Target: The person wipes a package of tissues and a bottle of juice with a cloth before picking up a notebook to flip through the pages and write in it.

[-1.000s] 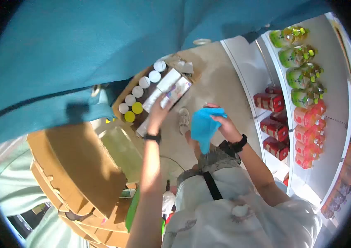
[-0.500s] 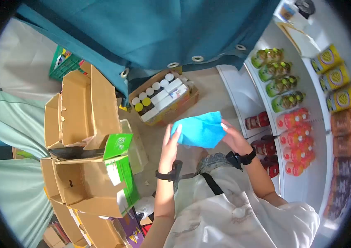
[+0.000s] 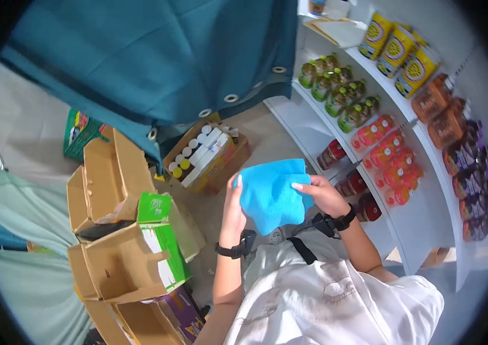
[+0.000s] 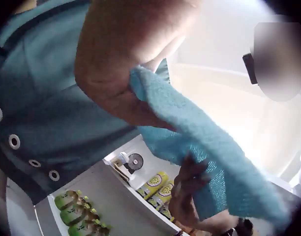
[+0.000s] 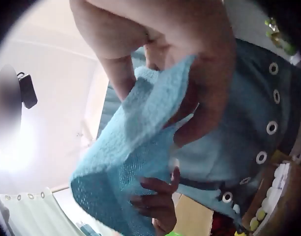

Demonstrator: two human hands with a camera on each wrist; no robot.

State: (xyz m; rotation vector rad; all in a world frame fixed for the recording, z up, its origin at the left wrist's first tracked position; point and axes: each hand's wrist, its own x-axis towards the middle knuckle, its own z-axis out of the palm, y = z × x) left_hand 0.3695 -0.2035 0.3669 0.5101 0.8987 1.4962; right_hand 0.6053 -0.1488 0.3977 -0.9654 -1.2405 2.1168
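A folded blue cloth [image 3: 275,195] is stretched between both hands in front of the white shirt. The left hand [image 3: 234,206] grips its left edge, thumb on the near face. At the right edge the right hand [image 3: 325,195] pinches it, thumb on top and the other fingers behind. In the left wrist view the cloth [image 4: 199,128] hangs from the left hand [image 4: 126,64], with the right hand below it. The right wrist view shows the right hand [image 5: 190,73] holding the cloth [image 5: 135,123], and the left hand's fingers against its far side.
Shelves [image 3: 364,132] with bottles and yellow cans [image 3: 416,69] stand on the right. A carton [image 3: 215,167] of white- and yellow-capped containers sits on the floor beneath a teal curtain [image 3: 169,63]. Empty cardboard boxes [image 3: 123,259] are stacked at the left, near a green crate [image 3: 80,135].
The left hand has come back from the carton of containers and taken the cloth's left side. The cloth is now spread between both hands, and the head view has turned toward the shelves.
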